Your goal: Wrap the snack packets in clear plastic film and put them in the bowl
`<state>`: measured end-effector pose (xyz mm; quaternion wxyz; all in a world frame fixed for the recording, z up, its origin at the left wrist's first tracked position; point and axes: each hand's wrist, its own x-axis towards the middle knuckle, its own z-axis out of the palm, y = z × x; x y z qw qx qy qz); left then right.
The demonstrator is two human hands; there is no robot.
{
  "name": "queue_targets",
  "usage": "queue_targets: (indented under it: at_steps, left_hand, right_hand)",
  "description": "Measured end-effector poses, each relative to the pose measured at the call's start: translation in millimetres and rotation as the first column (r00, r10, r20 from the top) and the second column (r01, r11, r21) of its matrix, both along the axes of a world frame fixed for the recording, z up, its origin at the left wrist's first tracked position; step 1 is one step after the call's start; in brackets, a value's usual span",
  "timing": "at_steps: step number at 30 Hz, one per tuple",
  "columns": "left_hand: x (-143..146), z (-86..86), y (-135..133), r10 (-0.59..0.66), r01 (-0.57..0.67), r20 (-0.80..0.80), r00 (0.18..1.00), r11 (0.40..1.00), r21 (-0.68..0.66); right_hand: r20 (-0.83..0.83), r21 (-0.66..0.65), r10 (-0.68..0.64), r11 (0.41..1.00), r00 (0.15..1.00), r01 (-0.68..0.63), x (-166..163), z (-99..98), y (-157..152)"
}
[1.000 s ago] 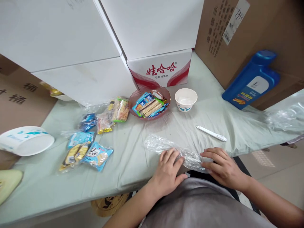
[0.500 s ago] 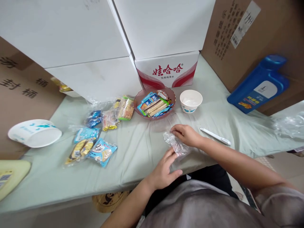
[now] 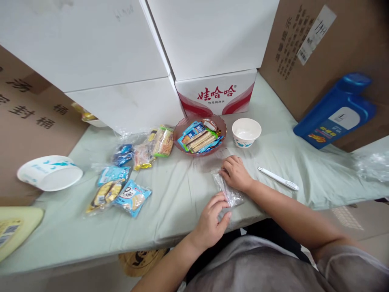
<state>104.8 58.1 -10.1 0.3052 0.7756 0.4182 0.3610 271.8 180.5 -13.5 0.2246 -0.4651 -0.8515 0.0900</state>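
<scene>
A crumpled clear plastic bag (image 3: 227, 189) lies on the pale green table cloth (image 3: 170, 194) near the front edge. My right hand (image 3: 235, 173) presses on the bag's far end, fingers curled over it. My left hand (image 3: 212, 219) pinches the bag's near end at the table edge. Just beyond the hands stands a pink dish of wrapped snacks (image 3: 199, 136), with a small white paper bowl (image 3: 246, 132) to its right. A white pen-like tool (image 3: 278, 179) lies right of my right hand.
Loose snack packets (image 3: 121, 190) are spread to the left, beside a tipped white paper bowl (image 3: 50, 172). White and red cartons (image 3: 212, 87) and brown boxes wall off the back. A blue jug (image 3: 337, 111) leans at the right, beside more clear plastic (image 3: 372, 166).
The bag was spread wide under both hands; it is now folded into a narrow strip. My right hand moved forward to its far end, my left stayed near the table edge.
</scene>
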Motion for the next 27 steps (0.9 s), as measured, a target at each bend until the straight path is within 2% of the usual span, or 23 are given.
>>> queue_targets:
  at_steps: [2, 5, 7, 9, 12, 14, 16, 20, 24, 27]
  left_hand:
    - [-5.5, 5.3, 5.5, 0.100, -0.097, -0.031, 0.994, 0.992, 0.085]
    - [-14.4, 20.7, 24.7, 0.235, -0.215, -0.055, 0.970, 0.946, 0.244]
    - [-16.7, 33.9, 43.0, 0.175, -0.136, -0.105, 0.979, 0.943, 0.303]
    - [-14.7, 43.8, 61.2, -0.016, 0.072, -0.208, 0.978, 0.961, 0.267]
    - [-7.9, 44.2, 78.2, -0.274, 0.358, -0.419, 0.866, 0.924, 0.136]
    - [-5.0, 35.7, 79.3, -0.352, 0.453, -0.532, 0.770, 0.889, 0.067]
    - [-5.3, 25.5, 73.7, -0.363, 0.480, -0.575, 0.733, 0.875, 0.060]
    - [-12.3, 13.5, 58.0, -0.303, 0.456, -0.549, 0.779, 0.875, 0.163]
    - [-15.4, 14.3, 51.9, -0.267, 0.444, -0.512, 0.816, 0.858, 0.260]
    - [-13.0, 20.8, 58.0, -0.290, 0.431, -0.447, 0.847, 0.866, 0.255]
  right_hand:
    - [-0.016, 0.012, -0.093, 0.996, 0.996, 0.093, 2.0, 0.6, 2.2]
    - [-0.010, 0.014, -0.189, 0.982, 0.982, 0.189, 4.0, 1.2, 5.2]
    - [0.005, 0.015, -0.203, 0.979, 0.979, 0.202, 3.7, 1.2, 6.2]
    - [0.026, 0.012, -0.199, 0.980, 0.980, 0.199, 2.5, 0.6, 6.3]
    - [0.054, -0.009, -0.225, 0.974, 0.973, 0.225, 1.4, -1.3, 6.2]
    - [0.055, -0.025, -0.251, 0.967, 0.966, 0.253, 2.5, -2.6, 7.3]
    - [0.039, -0.036, -0.274, 0.961, 0.961, 0.275, 5.5, -3.2, 9.8]
    - [-0.056, -0.043, -0.268, 0.963, 0.962, 0.266, 14.1, -2.2, 17.0]
    - [-0.080, -0.063, -0.212, 0.976, 0.974, 0.207, 19.4, -1.6, 21.4]
    - [-0.035, -0.079, -0.211, 0.975, 0.977, 0.208, 19.8, -2.4, 21.5]
